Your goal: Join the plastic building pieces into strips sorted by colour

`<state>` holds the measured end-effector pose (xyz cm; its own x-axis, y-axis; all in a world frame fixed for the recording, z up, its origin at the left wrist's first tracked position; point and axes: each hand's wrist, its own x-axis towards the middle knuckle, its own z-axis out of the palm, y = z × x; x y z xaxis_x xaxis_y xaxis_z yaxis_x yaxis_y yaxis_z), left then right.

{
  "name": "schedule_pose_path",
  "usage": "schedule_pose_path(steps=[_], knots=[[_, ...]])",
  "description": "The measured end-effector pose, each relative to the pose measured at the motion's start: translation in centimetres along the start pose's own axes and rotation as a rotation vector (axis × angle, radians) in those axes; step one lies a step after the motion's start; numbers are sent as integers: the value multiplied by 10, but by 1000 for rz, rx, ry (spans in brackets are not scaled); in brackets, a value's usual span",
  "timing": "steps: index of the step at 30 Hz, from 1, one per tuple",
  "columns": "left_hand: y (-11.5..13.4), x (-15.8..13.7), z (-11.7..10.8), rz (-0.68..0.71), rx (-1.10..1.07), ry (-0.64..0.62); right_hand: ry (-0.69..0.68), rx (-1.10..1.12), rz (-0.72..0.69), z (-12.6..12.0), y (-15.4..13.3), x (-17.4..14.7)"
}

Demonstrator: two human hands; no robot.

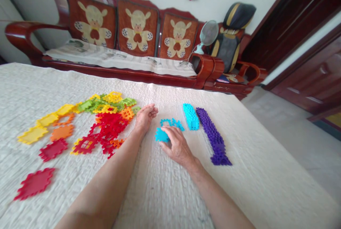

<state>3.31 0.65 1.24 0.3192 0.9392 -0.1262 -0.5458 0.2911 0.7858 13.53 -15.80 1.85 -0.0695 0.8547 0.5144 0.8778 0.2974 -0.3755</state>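
Observation:
My right hand point(178, 146) has its thumb and fingers on a light-blue notched plastic tile point(161, 135) in the middle of the table. Just beyond it lie more light-blue pieces point(174, 123), one of them an open frame. My left hand point(145, 116) rests on its side to the left, fingers loosely bent and apart, with nothing visible in it. Beside that hand is a heap of red tiles point(113, 126), with green pieces point(98, 104) and an orange window tile point(127, 113) around it.
To the right stand a light-blue stack point(190, 116) and a long purple row point(211, 129) of joined tiles. Yellow tiles point(47, 119), an orange tile point(61, 132) and red tiles point(36, 182) are spread leftward on the white-covered table point(266, 172). A wooden sofa point(128, 66) stands behind.

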Motion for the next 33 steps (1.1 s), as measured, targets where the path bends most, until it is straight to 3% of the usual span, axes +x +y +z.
schedule_pose_path(steps=[7,10,19,33], knots=[[0,-1,1,0,9,-10,199,-279,98,-49,55,-18],[0,-1,1,-5,20,-2,251,-364,143,-59,70,-24],[0,-1,0,1,14,-13,165,-449,194,-58,74,-26],[0,-1,2,-4,9,-1,141,-444,189,-58,77,-26]])
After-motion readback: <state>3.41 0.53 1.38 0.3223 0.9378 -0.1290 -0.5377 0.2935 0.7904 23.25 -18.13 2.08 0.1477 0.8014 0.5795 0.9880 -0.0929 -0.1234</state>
